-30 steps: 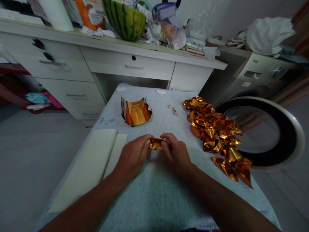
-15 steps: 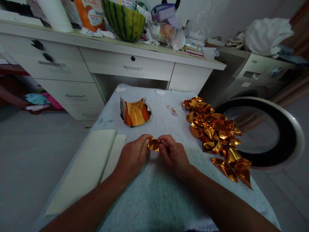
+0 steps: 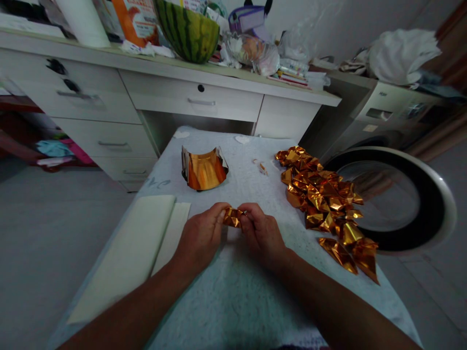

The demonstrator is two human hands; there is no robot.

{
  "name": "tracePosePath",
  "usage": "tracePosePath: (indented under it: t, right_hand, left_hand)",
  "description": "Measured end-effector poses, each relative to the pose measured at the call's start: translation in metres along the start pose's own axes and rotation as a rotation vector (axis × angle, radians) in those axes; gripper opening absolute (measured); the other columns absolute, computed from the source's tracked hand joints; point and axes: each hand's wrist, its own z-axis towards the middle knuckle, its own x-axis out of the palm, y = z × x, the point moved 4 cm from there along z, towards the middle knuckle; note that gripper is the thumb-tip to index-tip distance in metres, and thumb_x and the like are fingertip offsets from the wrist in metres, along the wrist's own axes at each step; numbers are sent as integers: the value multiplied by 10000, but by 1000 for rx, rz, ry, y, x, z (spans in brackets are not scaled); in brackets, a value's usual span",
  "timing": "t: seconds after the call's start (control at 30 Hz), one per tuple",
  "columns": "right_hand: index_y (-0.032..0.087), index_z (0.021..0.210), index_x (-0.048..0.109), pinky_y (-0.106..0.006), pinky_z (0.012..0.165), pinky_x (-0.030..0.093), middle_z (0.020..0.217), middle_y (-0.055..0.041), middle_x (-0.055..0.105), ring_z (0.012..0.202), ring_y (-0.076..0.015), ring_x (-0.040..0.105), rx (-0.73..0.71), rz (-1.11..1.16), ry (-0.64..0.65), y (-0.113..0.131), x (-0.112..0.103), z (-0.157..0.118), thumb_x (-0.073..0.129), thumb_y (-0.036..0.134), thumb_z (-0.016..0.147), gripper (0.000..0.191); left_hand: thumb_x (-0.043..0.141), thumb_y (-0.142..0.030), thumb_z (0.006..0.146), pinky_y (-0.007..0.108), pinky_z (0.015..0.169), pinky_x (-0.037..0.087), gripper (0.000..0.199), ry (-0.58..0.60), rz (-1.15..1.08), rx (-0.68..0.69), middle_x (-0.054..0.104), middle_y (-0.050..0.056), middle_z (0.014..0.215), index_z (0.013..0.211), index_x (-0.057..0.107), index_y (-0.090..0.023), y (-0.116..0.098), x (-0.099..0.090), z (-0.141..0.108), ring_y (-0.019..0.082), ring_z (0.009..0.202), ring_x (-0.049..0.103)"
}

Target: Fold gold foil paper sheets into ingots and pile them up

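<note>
Between my two hands is a small piece of shiny copper-gold foil paper (image 3: 232, 217), creased and folded. My left hand (image 3: 202, 236) pinches its left end with thumb and fingers. Its right end is gripped by my right hand (image 3: 264, 236), which hides that tip. Just beyond my hands stands a curved stack of gold foil sheets (image 3: 205, 170) with upturned sides. To the right lies a heap of folded gold foil pieces (image 3: 321, 189), with two pointed ones (image 3: 339, 255) at its near end.
Pale paper sheets (image 3: 127, 257) lie left on the cloth-covered table (image 3: 233, 301). Small scraps (image 3: 262, 168) rest near the table's far side. Behind are a white drawer desk (image 3: 226, 104) bearing a cut watermelon (image 3: 188, 34), and a washing machine whose round door (image 3: 430, 199) hangs open at right.
The foil piece between my fingers has shifted slightly in shape, with its creases catching the light differently. Both hands stay in nearly the same place.
</note>
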Motion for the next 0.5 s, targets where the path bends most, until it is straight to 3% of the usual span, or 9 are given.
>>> tracePosePath:
  t: [0.5]
  right_hand:
    - [191,1007,541,-211,483,311,552,65,507,443,-104,459,96,-24,-4,-7,1,2,430,156,825,216]
  left_hand:
    - [303,-321,967,299,653,446,337,4,79,-11,720,13,830,1068,610,-226,-1,2,0,203,740,680]
